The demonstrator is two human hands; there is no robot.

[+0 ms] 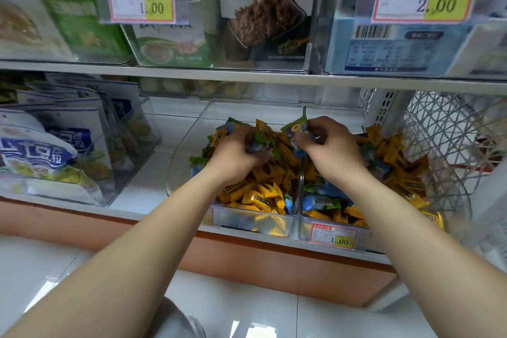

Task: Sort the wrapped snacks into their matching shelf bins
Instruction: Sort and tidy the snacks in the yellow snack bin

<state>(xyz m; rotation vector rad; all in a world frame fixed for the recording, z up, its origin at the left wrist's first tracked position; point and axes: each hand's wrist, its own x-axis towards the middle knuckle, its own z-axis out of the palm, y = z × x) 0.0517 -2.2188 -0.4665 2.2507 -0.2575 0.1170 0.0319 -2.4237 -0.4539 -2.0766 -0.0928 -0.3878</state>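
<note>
Arms outstretched, left hand clutches crinkly green-blue snacks while right hand pinches a glossy green packet just beside it.

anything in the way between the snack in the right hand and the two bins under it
Nothing visible does. The right hand pinches a green wrapped snack above the clear divider between the left bin and right bin; both are open on top, holding only loose snacks.
</note>
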